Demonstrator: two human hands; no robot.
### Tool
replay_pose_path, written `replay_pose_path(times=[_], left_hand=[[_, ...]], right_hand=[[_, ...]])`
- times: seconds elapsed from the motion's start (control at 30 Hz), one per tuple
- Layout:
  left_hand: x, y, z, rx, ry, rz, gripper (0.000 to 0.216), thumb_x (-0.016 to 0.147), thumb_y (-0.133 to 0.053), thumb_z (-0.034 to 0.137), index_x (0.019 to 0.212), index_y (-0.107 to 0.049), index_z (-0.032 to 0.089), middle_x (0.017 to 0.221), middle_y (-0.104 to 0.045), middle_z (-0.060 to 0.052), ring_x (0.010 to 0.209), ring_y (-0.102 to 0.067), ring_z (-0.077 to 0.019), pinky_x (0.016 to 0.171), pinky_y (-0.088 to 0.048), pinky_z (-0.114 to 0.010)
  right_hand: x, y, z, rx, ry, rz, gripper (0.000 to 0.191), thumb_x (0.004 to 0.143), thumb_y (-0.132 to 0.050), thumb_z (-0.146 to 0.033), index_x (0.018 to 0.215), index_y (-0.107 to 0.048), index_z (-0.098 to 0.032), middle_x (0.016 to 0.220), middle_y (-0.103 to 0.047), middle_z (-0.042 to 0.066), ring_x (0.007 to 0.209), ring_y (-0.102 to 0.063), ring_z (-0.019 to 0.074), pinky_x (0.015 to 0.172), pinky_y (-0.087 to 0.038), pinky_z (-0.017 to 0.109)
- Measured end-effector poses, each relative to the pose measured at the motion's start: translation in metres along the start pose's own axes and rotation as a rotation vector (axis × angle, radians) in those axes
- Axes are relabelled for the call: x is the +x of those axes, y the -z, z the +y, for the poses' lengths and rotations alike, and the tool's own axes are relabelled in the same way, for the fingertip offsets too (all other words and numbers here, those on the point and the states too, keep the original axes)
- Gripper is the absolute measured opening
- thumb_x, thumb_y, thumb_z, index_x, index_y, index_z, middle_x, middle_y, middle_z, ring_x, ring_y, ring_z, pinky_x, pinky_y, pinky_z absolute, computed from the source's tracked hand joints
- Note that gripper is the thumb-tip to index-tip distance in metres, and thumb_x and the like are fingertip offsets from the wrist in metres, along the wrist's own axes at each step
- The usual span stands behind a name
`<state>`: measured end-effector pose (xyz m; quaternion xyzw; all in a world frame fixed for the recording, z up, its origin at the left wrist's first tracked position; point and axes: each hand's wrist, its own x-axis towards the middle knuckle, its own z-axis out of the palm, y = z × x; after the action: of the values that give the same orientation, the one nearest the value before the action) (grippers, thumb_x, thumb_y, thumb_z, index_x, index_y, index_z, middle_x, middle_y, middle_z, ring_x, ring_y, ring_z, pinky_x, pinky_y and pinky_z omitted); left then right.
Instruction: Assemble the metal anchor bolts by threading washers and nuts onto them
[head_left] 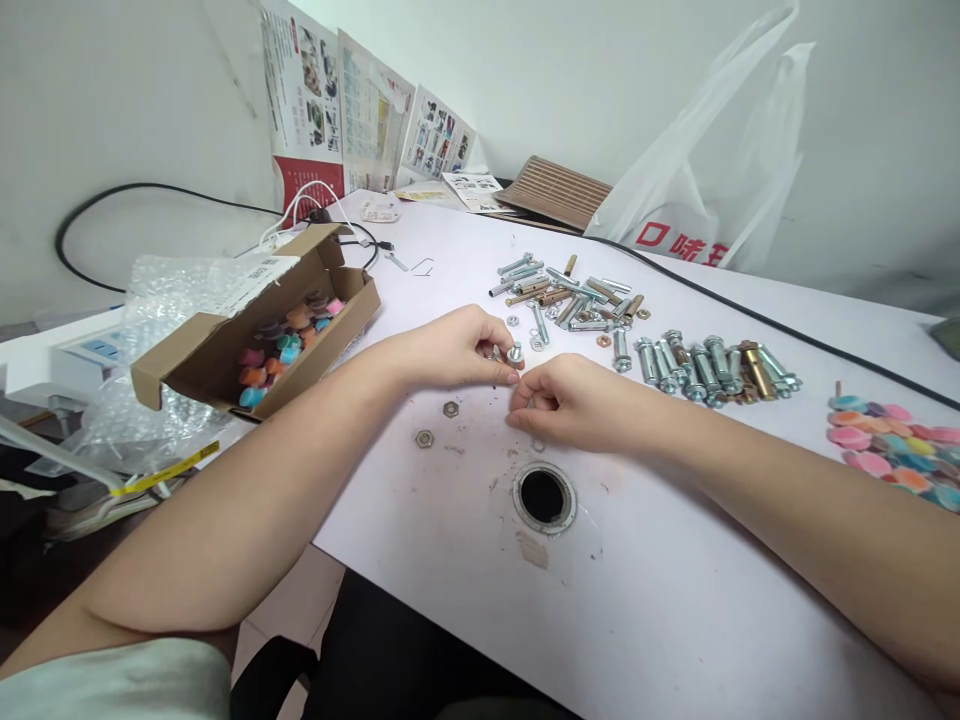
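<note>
My left hand (469, 350) is closed, with a small silver bolt (514, 353) pinched between thumb and fingers; much of the bolt is hidden by the fingers. Close beside it, my right hand (559, 400) is curled with its fingertips together near the left fingertips. Whatever it may hold is hidden. A washer (538, 444) lies partly under the right hand. Two hex nuts, a nearer nut (424, 439) and a farther nut (450, 409), rest on the white table (450, 520). Beyond my hands lies a loose pile of bolts and sleeves (570, 300).
Assembled sleeve anchor bolts (705, 368) lie in a row at right, beside colourful caps (892, 440). An open cardboard box (322, 345) of similar pieces stands left. A round cable hole (545, 498) opens near the front edge. A black cable (750, 315) crosses before a plastic bag (712, 170).
</note>
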<state>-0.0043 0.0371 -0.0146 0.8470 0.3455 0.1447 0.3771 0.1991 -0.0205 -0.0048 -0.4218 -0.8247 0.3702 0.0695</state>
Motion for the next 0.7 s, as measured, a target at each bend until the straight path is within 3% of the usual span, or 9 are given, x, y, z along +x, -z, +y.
replay_pose_path(times=[0.1, 0.27, 0.53, 0.7], left_hand=[[0.0, 0.0, 0.0, -0.004, 0.004, 0.002, 0.025, 0.075, -0.071, 0.038, 0.079, -0.071, 0.013, 0.066, -0.054, 0.0, 0.059, -0.042, -0.008, 0.054, -0.031, -0.023], [-0.001, -0.001, 0.001, -0.036, -0.018, 0.004, 0.025, 0.074, -0.07, 0.038, 0.085, -0.074, 0.016, 0.068, -0.059, 0.0, 0.06, -0.046, -0.0085, 0.056, -0.033, -0.023], [-0.001, 0.0, 0.001, -0.008, -0.019, -0.009, 0.025, 0.076, -0.068, 0.038, 0.086, -0.073, 0.016, 0.066, -0.058, 0.001, 0.06, -0.046, -0.0083, 0.056, -0.032, -0.024], [-0.003, 0.0, 0.004, -0.04, -0.012, 0.002, 0.024, 0.076, -0.069, 0.036, 0.086, -0.074, 0.015, 0.068, -0.06, -0.001, 0.06, -0.047, -0.0091, 0.057, -0.035, -0.024]], right_hand=[[-0.002, 0.016, -0.005, 0.18, -0.029, 0.069, 0.022, 0.082, -0.069, -0.039, 0.079, -0.072, -0.018, 0.047, -0.042, -0.006, 0.043, -0.032, 0.007, 0.044, -0.024, 0.025], [0.0, 0.026, -0.01, 0.332, -0.114, 0.491, 0.031, 0.08, -0.072, -0.045, 0.083, -0.072, -0.014, 0.046, -0.037, -0.006, 0.043, -0.023, 0.0059, 0.043, -0.016, 0.026], [0.012, 0.01, 0.003, 0.342, -0.126, 0.46, 0.029, 0.08, -0.073, -0.042, 0.082, -0.073, -0.013, 0.047, -0.035, -0.006, 0.044, -0.023, 0.0054, 0.044, -0.015, 0.025], [-0.012, 0.022, -0.024, 0.323, -0.094, 0.517, 0.027, 0.086, -0.065, -0.041, 0.089, -0.074, -0.016, 0.05, -0.048, -0.001, 0.043, -0.032, 0.0074, 0.042, -0.022, 0.026]])
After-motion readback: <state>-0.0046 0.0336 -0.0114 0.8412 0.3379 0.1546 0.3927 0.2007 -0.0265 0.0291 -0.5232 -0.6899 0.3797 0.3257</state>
